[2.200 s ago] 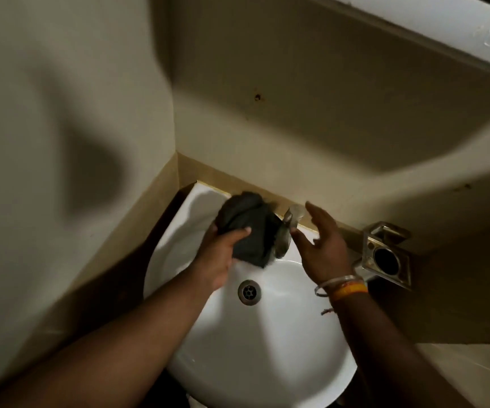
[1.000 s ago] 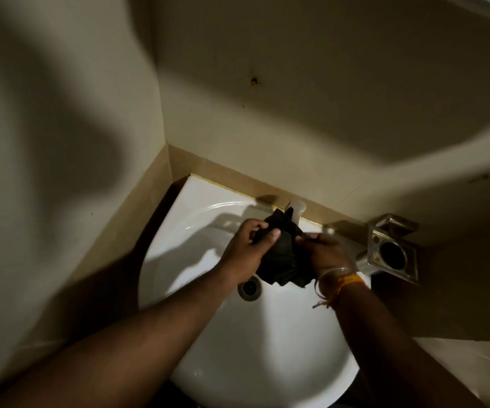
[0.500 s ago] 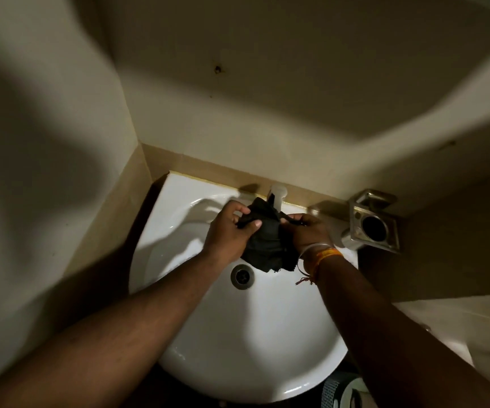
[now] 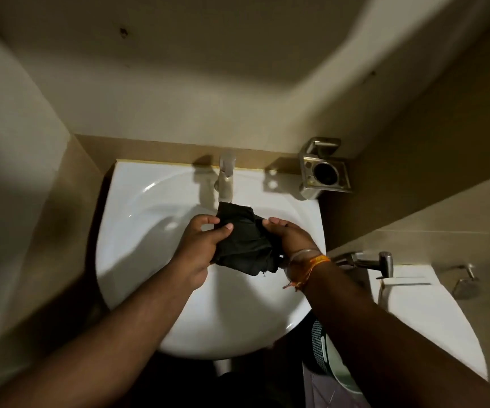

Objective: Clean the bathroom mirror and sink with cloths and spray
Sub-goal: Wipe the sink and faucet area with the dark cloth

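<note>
Nearest, both forearms reach in over the front rim of the white sink [image 4: 137, 278]. Above the basin the left hand [image 4: 199, 248] and the right hand [image 4: 289, 238] each grip an edge of a dark cloth [image 4: 245, 242], thumbs and fingers pinched into the fabric, which hangs bunched between them over the bowl. Beyond it stands the metal tap [image 4: 226, 181], its spout just behind the cloth; whether water runs cannot be told. Farther back, on the wall to the right, sits a steel holder [image 4: 323, 172]. The step looks like wringing or refolding the cloth. It would go well with the bundle kept low over the bowl so drips fall inside, and twisted evenly from both ends.
</note>
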